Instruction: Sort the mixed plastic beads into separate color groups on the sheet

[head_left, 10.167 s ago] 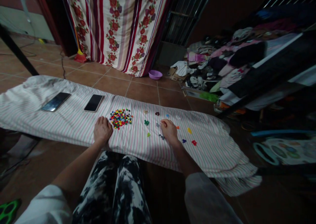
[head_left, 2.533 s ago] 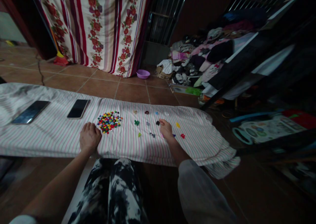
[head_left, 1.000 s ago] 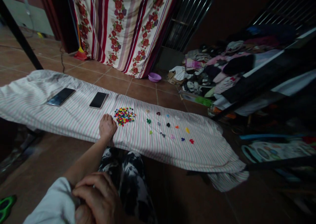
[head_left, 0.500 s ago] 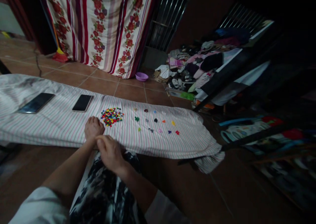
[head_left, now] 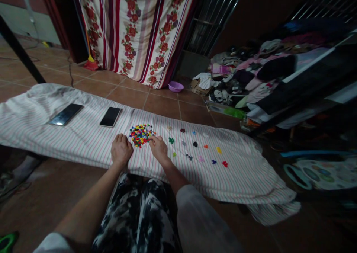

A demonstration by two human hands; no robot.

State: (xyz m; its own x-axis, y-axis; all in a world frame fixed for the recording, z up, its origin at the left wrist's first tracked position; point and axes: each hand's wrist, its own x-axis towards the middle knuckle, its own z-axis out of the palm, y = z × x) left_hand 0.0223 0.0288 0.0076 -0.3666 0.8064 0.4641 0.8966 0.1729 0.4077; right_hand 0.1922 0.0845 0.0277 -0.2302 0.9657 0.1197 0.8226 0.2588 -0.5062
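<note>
A pile of tiny multicoloured pieces lies on a striped cloth. At the pile's right edge is my right hand, thumb and forefinger pinched together; whatever is between the fingertips is too small to make out. My left hand rests palm down on the cloth beside the pile's lower left, fingers lying on the fabric and holding nothing. To the right, small clusters sorted by colour sit in rows, among them a green cluster, a black cluster, a yellow cluster and a red cluster.
On the cloth to the left lie a phone and a larger dark tablet-like device. Beyond the cloth are a purple basin, a floral curtain, a broom and a heap of clothes. A dark pole rises at far left.
My right hand has left my left wrist and moved to the right edge of the pile, fingers pinched. My left hand stays beside the pile. The view has shifted left.
</note>
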